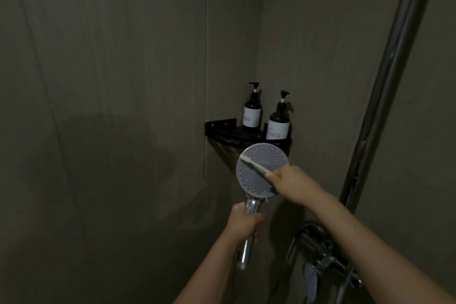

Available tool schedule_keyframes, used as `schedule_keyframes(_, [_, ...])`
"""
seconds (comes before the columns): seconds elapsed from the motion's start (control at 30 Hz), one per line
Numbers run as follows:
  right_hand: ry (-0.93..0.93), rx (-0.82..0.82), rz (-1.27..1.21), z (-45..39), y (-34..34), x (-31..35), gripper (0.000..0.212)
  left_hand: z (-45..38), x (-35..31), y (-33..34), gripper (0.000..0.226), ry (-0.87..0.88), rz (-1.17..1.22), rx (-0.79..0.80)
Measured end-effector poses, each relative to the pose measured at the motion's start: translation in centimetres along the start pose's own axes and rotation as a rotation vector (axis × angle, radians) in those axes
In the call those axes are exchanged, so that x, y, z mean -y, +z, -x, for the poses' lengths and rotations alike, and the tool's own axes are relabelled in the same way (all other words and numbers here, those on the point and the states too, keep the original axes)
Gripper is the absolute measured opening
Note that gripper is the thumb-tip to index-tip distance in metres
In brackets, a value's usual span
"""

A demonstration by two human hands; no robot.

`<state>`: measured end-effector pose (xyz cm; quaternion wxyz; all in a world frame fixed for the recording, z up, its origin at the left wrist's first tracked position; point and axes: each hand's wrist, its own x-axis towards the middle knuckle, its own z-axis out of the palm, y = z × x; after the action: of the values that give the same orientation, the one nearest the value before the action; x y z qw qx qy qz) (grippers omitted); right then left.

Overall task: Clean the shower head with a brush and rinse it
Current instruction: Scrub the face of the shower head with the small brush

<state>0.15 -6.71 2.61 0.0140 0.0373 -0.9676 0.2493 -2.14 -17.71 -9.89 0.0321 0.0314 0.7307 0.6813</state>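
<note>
The shower head (256, 175) serves as the reference point. It is held upright in mid-air in front of the corner of the grey tiled walls, with its round perforated face turned toward the camera.

Below the shower head, the left hand (243, 223) grips the chrome handle (248, 247). The fingers and thumb are curled fully round the handle, whose lower end projects beneath the hand.

Across the face of the shower head lies the brush (254, 165), a pale, slim, toothbrush-type tool. Its bristled end touches the upper left part of the face, and its shaft runs diagonally down to the right.

At the lower right edge of the shower head, the right hand (290, 181) holds the brush shaft, fingers closed round it.

Above and just behind the shower head, a black corner shelf (222, 128) is fixed to the walls. Two dark pump bottles (252, 112) with white labels stand upright on it, side by side.

Right of the shower head, a chrome riser pipe (385, 86) runs up the wall. Below and right of the shower head, the chrome mixer valve (318, 244) sits at the base of the pipe.
</note>
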Motion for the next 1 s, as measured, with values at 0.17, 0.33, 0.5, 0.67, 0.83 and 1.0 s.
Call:
schedule_keyframes(0.17, [0.049, -0.099, -0.119, -0.2, -1.6, -0.8, 0.046, -0.2, -0.4, -0.4, 0.032, -0.006, 0.010, -0.028])
schedule_keyframes(0.33, [0.016, 0.161, 0.122, 0.7, 0.8, -0.4, 0.041, -0.2, -0.1, -0.5, 0.038, 0.005, -0.011, -0.011])
schedule_keyframes(0.5, [-0.033, -0.292, -0.042, 0.5, -1.8, -0.4, 0.041, 0.2, -0.6, -0.8, 0.032, -0.018, 0.028, -0.016])
schedule_keyframes(0.67, [-0.062, -0.058, 0.135, 0.7, 0.5, -0.9, 0.035, 0.3, -1.2, -0.7, 0.031, 0.001, 0.024, 0.003])
schedule_keyframes(0.83, [-0.008, -0.120, -0.062, 0.1, -0.5, -1.9, 0.043, 0.0, -1.6, -0.9, 0.031, -0.012, 0.044, -0.007])
schedule_keyframes(1.0, [0.010, -0.276, -0.218, -0.2, -0.5, -2.8, 0.046, -0.1, -1.9, -1.0, 0.032, -0.015, 0.063, -0.002])
